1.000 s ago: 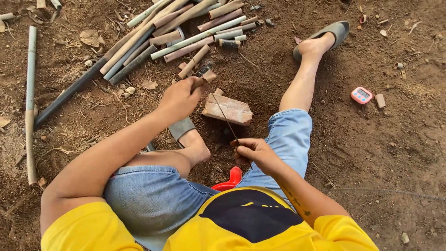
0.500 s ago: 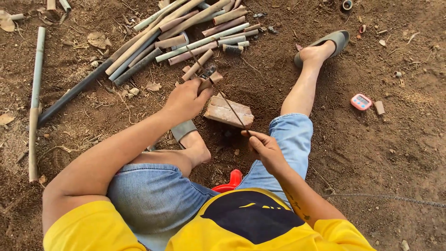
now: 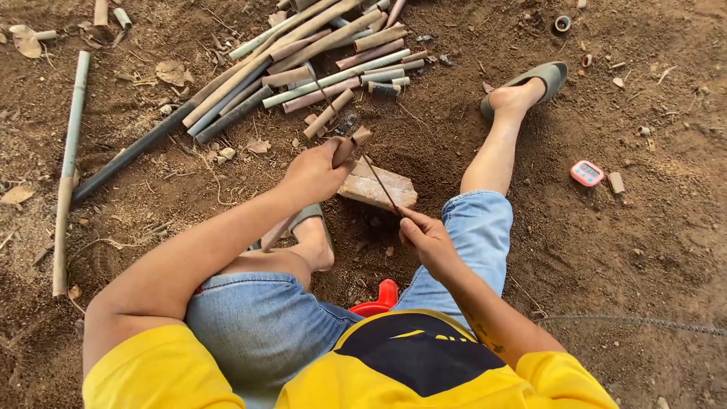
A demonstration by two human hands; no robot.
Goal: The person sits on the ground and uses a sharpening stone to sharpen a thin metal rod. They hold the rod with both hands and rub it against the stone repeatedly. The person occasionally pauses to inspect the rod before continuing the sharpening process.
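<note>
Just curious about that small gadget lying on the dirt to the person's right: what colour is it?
The small rounded gadget is pink-red with a pale face, seen in the head view.

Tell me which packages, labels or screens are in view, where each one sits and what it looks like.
Small timer-like gadget: on the bare dirt to the right of the outstretched leg, a rounded rectangle, pink-red with a pale screen.
No packages, labels or signs show anywhere else.
</note>
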